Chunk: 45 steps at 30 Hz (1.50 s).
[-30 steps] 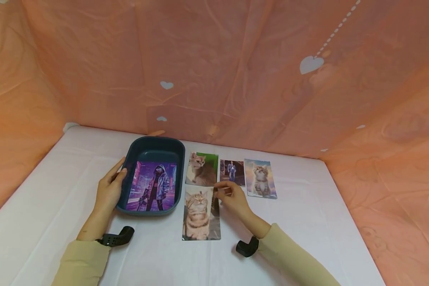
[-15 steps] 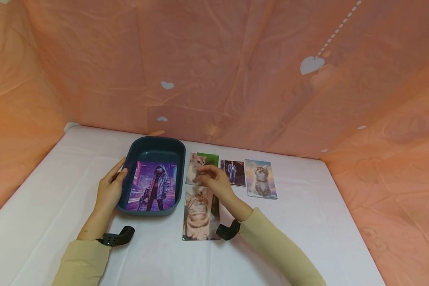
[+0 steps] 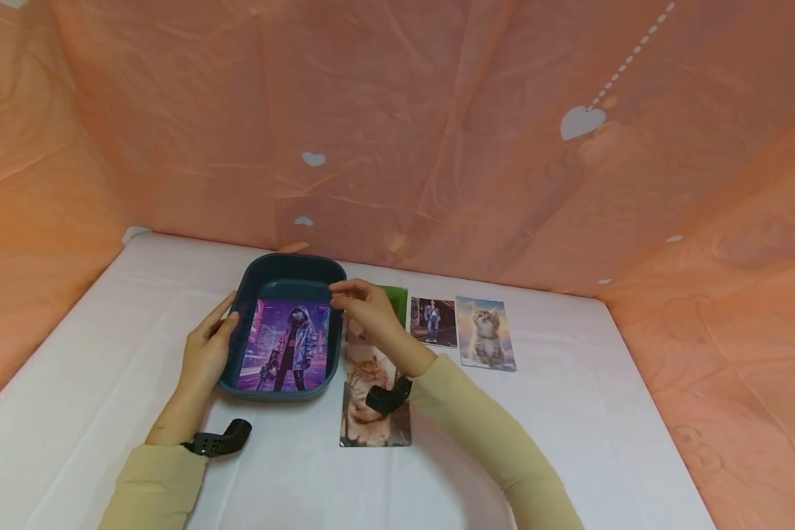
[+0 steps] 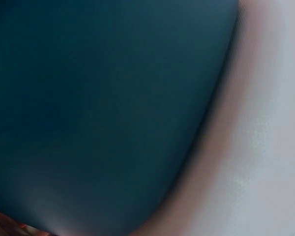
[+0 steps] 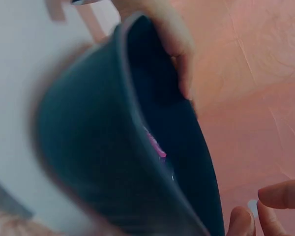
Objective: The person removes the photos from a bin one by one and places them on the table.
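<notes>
A dark teal plastic tub (image 3: 294, 269) sits on the table at centre left in the head view, with a purple picture card (image 3: 281, 346) of a hooded figure inside. My left hand (image 3: 205, 350) grips its left rim, thumb on top. My right hand (image 3: 374, 313) hovers by the opposite rim, fingers loosely bent and nothing seen between them. In the right wrist view thumb and fingers (image 5: 285, 194) are apart from each other. Beneath my right hand and forearm lie a green-backed cat card (image 3: 397, 296), mostly hidden, and a closed-eyed cat card (image 3: 367, 430). The left wrist view is filled by the tub's wall (image 4: 103, 113).
To the right lie a smaller card (image 3: 433, 322) with a standing person and a kitten card (image 3: 486, 333). White cloth (image 3: 570, 427) covers the table. An orange curtain (image 3: 437, 147) with white hearts hangs behind and at both sides.
My right hand has moved left and a little away from me, from the corner of the closed-eyed cat card to the tub's right rim. The left hand and tub have stayed in place.
</notes>
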Motion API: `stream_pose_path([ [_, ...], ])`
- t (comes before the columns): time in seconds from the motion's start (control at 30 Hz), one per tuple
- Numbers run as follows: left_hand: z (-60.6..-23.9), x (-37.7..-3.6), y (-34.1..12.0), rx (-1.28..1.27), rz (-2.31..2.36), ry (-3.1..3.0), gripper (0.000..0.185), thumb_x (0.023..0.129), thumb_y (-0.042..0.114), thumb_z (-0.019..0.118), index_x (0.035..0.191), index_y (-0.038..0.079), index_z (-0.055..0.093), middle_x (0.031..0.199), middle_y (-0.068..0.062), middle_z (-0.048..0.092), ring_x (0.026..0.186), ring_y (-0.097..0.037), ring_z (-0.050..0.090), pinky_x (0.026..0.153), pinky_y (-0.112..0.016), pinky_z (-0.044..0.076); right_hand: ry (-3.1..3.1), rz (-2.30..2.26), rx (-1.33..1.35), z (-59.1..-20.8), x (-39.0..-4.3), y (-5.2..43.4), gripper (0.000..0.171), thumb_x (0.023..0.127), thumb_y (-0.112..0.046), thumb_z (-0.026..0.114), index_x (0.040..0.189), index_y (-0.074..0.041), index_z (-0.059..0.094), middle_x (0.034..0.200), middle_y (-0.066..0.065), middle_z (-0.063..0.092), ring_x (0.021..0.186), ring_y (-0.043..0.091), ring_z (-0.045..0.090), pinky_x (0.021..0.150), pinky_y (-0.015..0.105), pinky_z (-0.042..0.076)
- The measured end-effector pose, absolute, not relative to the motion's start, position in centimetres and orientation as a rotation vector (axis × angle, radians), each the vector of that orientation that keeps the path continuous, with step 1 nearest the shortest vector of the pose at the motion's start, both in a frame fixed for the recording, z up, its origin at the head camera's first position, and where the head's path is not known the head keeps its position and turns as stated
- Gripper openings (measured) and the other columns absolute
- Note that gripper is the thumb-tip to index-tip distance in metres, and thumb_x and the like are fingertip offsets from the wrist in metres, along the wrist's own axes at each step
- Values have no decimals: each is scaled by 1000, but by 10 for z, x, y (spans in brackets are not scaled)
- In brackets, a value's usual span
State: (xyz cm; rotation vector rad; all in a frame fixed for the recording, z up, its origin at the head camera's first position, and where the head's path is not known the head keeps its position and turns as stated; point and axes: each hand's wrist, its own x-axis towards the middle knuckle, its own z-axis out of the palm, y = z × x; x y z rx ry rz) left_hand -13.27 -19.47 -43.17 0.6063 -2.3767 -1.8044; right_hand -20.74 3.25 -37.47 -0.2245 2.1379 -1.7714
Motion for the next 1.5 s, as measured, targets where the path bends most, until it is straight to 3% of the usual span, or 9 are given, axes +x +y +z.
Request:
stream_pose_path([
  [0.17,-432,-133,-195,608,-1792,-2393,49,102,40,37,149,26,33,138,-22,48,123,-28,42,96,-38,34,2083,-1787,-210,-372,-216,15,31,93,-8,59,124,-1,62,128,23,58,110,33,59,96,45,47],
  [0.4,-432,-132,-195,587,-1823,-2377,50,103,38,37,150,24,32,143,-24,44,130,-34,39,107,-50,29,2050,-1765,-154,-376,-231,-5,33,89,-6,63,122,0,63,128,20,59,109,32,61,98,42,47],
  [0.57,-431,-132,-196,583,-1829,-2372,49,103,39,37,150,26,31,143,-24,44,130,-34,39,107,-51,29,2053,-1680,-138,-377,-237,-15,35,89,-4,61,124,2,61,132,19,56,114,32,60,99,40,46],
  [0.73,-431,-132,-197,583,-1797,-2390,49,103,40,37,150,28,32,139,-24,47,126,-32,41,103,-47,31,2115,-1622,-87,-379,-240,-24,35,87,-5,62,121,0,64,128,14,60,111,28,60,97,39,47],
  [0.93,-431,-132,-196,600,-1774,-2395,48,102,39,38,149,29,34,135,-23,51,120,-26,44,96,-37,34,2193,-1500,-104,-385,-244,-34,32,84,-9,68,115,-5,70,129,8,60,120,25,54,100,37,44],
  [1.17,-433,-132,-195,592,-1824,-2376,49,103,39,38,150,27,33,143,-23,44,128,-32,40,106,-49,30,2182,-1399,-128,-398,-252,-39,31,85,-13,69,115,-8,70,136,8,56,128,27,48,107,43,37],
  [1.5,-433,-132,-195,595,-1822,-2379,49,103,40,38,150,27,32,142,-23,45,128,-32,41,106,-48,30,2234,-1252,-213,-406,-256,-43,35,80,-11,71,115,-7,71,135,10,57,126,25,49,104,37,41],
])
